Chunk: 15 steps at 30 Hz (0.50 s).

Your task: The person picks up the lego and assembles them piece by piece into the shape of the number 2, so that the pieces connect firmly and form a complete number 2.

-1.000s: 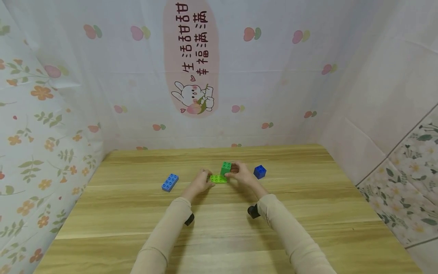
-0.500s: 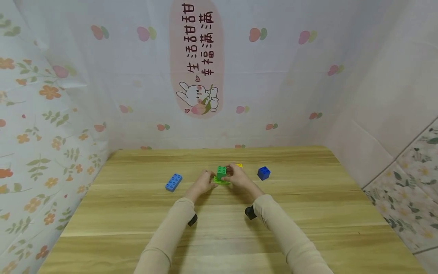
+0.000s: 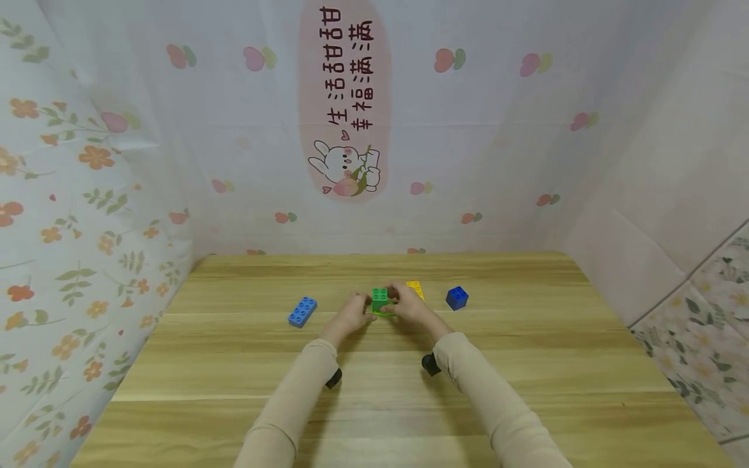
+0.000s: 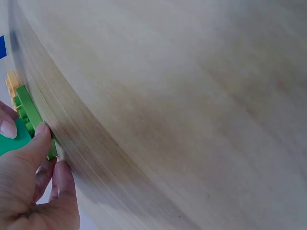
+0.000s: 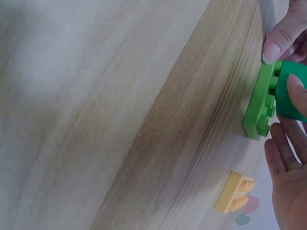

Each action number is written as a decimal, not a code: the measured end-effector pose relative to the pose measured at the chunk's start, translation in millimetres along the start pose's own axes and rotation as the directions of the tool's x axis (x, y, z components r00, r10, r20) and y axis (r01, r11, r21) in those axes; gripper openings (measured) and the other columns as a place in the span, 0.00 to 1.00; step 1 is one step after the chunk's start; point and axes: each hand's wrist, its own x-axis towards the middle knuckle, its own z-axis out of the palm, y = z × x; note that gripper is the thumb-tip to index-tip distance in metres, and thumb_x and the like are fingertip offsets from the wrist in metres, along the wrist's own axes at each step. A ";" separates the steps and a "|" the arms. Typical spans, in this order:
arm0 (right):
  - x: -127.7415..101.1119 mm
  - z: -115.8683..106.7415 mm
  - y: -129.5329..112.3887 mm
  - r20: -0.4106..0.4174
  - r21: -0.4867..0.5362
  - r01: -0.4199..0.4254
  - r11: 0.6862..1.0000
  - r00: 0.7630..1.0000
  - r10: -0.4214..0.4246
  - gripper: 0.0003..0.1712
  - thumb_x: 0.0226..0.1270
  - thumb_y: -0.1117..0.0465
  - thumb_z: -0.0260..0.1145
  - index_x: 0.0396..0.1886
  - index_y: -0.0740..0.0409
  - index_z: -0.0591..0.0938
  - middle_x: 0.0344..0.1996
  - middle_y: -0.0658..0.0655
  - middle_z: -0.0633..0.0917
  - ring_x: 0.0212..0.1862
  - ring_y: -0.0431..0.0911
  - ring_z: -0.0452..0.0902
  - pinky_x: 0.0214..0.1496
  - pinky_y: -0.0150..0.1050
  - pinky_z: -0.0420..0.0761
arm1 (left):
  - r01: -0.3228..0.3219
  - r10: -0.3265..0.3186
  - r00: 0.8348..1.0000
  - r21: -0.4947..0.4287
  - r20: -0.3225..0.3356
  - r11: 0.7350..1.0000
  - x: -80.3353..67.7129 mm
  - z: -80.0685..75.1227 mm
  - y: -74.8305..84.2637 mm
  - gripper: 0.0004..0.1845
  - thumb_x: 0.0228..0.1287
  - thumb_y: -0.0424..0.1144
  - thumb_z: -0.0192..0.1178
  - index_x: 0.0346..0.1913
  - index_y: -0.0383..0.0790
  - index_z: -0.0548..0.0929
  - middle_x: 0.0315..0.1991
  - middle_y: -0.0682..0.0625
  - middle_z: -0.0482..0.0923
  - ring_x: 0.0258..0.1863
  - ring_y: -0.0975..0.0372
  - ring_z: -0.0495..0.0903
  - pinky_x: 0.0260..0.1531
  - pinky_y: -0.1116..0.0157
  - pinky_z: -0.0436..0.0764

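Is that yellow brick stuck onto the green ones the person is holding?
No: in the right wrist view the yellow brick lies alone on the table, with bare wood between it and the light green plate.

A dark green cube brick [image 3: 379, 298] sits on a lime green plate [image 5: 259, 106]. Beside them lie a yellow plate [image 3: 415, 289], a dark blue cube [image 3: 457, 298] and a lighter blue brick [image 3: 302, 311]. The worktop [image 3: 374, 403] is pale wood grain; the sleeves [image 3: 292, 403] look beige.

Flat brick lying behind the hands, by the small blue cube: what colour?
Yellow. The flat brick shows best in the right wrist view; the head view shows it partly hidden.
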 end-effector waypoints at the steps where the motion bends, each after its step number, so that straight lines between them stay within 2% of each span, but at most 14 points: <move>1: 0.1 -0.5 0.0 0.002 -0.007 0.009 1.000 1.000 -0.009 0.25 0.57 0.68 0.65 0.54 0.64 0.70 0.49 0.63 0.78 0.54 0.55 0.74 0.54 0.45 0.76 | 0.000 0.000 1.000 0.003 -0.003 1.000 0.7 0.6 -0.2 0.22 0.59 0.33 0.60 0.54 0.26 0.70 0.46 0.40 0.67 0.45 0.53 0.72 0.50 0.59 0.75; 8: 1.6 -2.9 -2.6 0.037 -0.051 0.048 0.998 0.998 -0.046 0.24 0.58 0.69 0.64 0.54 0.66 0.72 0.49 0.63 0.79 0.53 0.56 0.75 0.54 0.46 0.76 | -0.022 0.021 1.000 -0.004 -0.019 1.000 2.6 0.9 -1.9 0.20 0.58 0.32 0.61 0.51 0.24 0.71 0.43 0.40 0.67 0.40 0.55 0.71 0.46 0.59 0.76; 15: 4.5 -3.1 -6.3 0.092 -0.110 0.114 0.987 0.990 -0.104 0.21 0.57 0.70 0.64 0.52 0.66 0.75 0.47 0.62 0.80 0.52 0.55 0.76 0.53 0.44 0.77 | -0.006 0.005 1.000 -0.021 -0.022 1.000 1.2 1.2 -2.5 0.19 0.57 0.32 0.61 0.49 0.24 0.72 0.43 0.40 0.67 0.40 0.55 0.72 0.46 0.60 0.76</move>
